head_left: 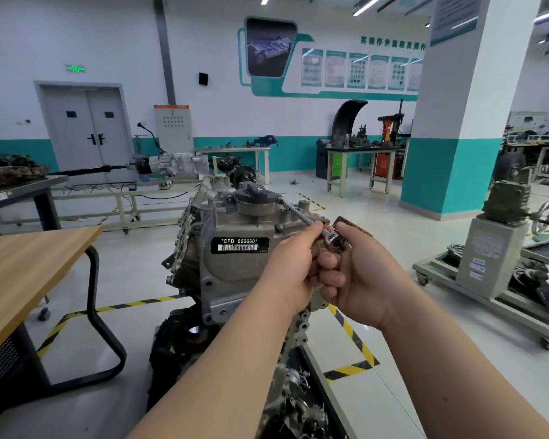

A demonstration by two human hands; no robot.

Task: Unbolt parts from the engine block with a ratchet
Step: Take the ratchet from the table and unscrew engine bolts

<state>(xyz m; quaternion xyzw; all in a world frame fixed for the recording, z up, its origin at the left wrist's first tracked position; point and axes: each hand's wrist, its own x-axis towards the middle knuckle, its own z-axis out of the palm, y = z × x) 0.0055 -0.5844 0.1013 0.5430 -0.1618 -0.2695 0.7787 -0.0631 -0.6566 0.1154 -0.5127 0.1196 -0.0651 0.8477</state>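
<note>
Ratchet (332,241) in tight left-hand (293,266), right-hand (363,274) grip

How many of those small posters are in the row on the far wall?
6. The posters hang side by side right of the car picture; the sixth is cut by the pillar, which may hide more.

Your left grip (293,264) pinches the extension bar (300,214) as your right grip (362,274) holds the ratchet (334,241). The bar's far end sits beside the black filler cap (256,194) atop the engine block (235,270), with a wooden worktop (29,264) at left.
</note>
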